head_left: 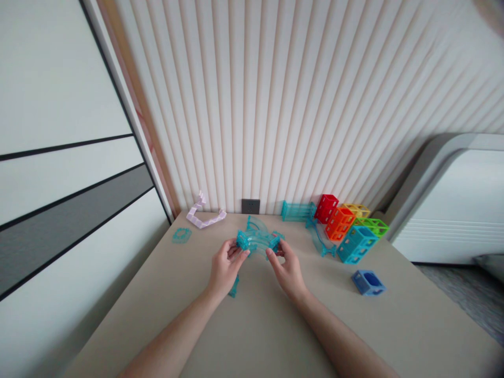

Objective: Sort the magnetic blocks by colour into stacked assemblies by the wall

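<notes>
Between my two hands is a curved, see-through teal track piece (258,240), held just above the table. My left hand (227,262) pinches its left end, where a darker teal connector (243,240) sits. Thumb and fingers of my right hand (286,265) close on its right end. Behind it, another clear teal curved piece (256,223) shows in part, the rest hidden by the held one. A small teal piece (234,287) lies on the table beside my left wrist, partly covered by the hand.
On the table (252,336), a lilac snake puzzle (202,220) and a flat teal frame (181,235) lie left. At right stand red (326,208), orange (339,223) and teal blocks (356,244), clear teal track pieces (298,211) and a blue block (368,283). A ribbed wall (252,105) rises behind.
</notes>
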Tool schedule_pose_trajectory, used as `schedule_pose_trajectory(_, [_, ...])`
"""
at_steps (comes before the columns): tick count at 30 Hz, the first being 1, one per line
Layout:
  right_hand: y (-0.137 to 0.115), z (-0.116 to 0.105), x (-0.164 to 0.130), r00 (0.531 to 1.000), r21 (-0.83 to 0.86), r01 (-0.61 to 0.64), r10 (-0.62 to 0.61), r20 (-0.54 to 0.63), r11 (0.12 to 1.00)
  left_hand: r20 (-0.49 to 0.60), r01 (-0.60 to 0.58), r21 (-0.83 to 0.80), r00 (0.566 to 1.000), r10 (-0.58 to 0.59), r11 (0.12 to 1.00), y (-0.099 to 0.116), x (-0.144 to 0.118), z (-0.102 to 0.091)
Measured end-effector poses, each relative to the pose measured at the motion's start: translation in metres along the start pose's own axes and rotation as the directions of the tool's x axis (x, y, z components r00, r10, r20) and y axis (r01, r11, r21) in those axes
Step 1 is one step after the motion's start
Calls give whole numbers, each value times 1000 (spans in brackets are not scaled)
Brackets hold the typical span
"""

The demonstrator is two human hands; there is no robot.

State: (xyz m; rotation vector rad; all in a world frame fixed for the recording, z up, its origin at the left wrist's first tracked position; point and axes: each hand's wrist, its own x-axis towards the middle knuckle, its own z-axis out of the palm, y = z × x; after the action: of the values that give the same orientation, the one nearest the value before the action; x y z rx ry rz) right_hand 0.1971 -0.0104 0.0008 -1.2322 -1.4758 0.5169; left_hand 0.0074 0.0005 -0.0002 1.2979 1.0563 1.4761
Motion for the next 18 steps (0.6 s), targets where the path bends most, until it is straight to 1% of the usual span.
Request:
schedule_pose_trajectory(4, [0,2,-1,1000,38,-24,23,21,999,0,-7,-2,1000,7,1000,-1,0,0])
schedule_pose_trajectory(10, [-2,4,-2,993,46,-69,64,100,997,-24,-22,-8,999,22,1000,0,0,-1])
schedule_pose_trajectory(14, [-4,4,-1,994,82,-61,53,91,995,-29,-14,-31,1000,13,999,0,0,0])
schedule_pose_trajectory(18, [-6,5,-1,995,143,-62,50,83,988,-7,-22,-41,1000,22,999,-1,0,0])
